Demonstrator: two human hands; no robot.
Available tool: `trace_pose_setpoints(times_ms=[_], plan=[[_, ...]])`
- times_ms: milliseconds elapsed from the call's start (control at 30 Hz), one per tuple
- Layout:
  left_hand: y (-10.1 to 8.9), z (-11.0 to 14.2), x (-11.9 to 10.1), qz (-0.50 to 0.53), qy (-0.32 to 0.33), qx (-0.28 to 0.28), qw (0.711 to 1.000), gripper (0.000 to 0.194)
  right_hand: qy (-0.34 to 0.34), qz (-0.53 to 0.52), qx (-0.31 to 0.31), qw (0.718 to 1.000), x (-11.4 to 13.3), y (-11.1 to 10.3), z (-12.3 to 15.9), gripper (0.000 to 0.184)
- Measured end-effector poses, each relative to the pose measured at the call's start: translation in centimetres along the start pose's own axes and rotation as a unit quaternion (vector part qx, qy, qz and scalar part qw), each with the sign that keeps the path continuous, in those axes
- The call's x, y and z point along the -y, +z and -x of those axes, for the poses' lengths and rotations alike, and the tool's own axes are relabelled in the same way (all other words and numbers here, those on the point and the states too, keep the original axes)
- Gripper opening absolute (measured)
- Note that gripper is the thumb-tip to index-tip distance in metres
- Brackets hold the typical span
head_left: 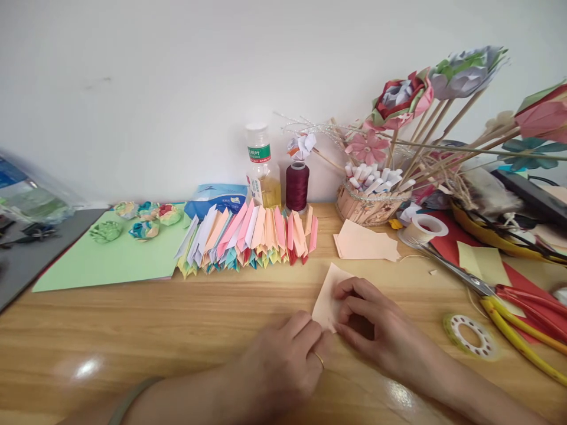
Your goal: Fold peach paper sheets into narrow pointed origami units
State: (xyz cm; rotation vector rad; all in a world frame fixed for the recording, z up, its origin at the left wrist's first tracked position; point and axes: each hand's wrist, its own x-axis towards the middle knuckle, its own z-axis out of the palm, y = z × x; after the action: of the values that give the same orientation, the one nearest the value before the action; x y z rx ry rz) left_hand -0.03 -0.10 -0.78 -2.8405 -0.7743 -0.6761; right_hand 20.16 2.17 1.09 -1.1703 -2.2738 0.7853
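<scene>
A small peach paper piece [326, 295] lies on the wooden table [177, 330] in front of me. My left hand [283, 363] pinches its near corner with curled fingers; a ring is on one finger. My right hand [372, 321] presses its fingertips onto the paper's right side, fingers bent over it. A stack of peach paper sheets [365, 242] lies just behind, and a row of folded coloured paper units [250, 239] stands further left.
A green sheet [110, 260] with small paper flowers lies at left. A bottle [261, 168], a dark red thread spool [297, 186] and a basket [365, 206] of paper flowers on sticks stand at the back. Scissors [496, 289] and tape rolls [472, 335] lie at right.
</scene>
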Motion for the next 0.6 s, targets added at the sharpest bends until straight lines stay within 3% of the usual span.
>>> trace_pose_setpoints(times_ms=[200, 333, 467, 533, 600], plan=[[1.8, 0.7, -0.5, 0.009, -0.056, 0.032, 0.998, 0.012, -0.013, 0.001, -0.003, 1.000, -0.2, 0.2, 0.3, 0.013], [1.7, 0.7, -0.6, 0.014, -0.067, 0.034, 0.997, 0.013, -0.056, 0.018, 0.018, 0.998, -0.4, -0.5, 0.3, 0.014], [0.5, 0.1, 0.1, -0.016, -0.014, 0.033, 0.999, 0.016, -0.154, 0.106, 0.061, 0.980, -0.6, -1.8, 0.4, 0.024], [-0.2, -0.3, 0.6, -0.053, 0.039, 0.019, 0.998, 0.020, -0.208, 0.160, 0.062, 0.963, -0.5, -2.3, 0.7, 0.025], [-0.6, -0.5, 1.0, -0.097, 0.044, 0.001, 0.994, 0.019, -0.235, 0.192, 0.054, 0.951, -0.3, -2.5, 1.0, 0.026]])
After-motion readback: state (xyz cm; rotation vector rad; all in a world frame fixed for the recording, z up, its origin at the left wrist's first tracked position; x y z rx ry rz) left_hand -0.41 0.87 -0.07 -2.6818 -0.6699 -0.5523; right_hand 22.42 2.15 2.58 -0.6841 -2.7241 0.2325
